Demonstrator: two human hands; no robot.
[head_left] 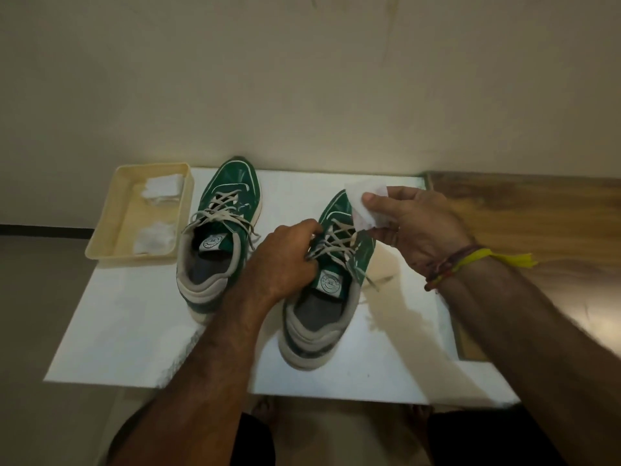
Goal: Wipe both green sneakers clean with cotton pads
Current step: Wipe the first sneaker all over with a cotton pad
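Two green sneakers with grey heels and pale laces stand on a white board [134, 324], toes pointing away from me. The left sneaker [232, 190] stands free near the tray. My left hand [285, 257] grips the right sneaker [322, 311] at its laces and left side. My right hand [413, 227] pinches a white cotton pad [363, 203] between thumb and fingers, just above the right sneaker's toe area. The pad covers part of that toe.
A cream plastic tray [111, 223] at the board's far left holds more white cotton pads [163, 188]. A wooden surface [537, 216] lies to the right of the board. A plain wall rises behind. My knees show below the board's near edge.
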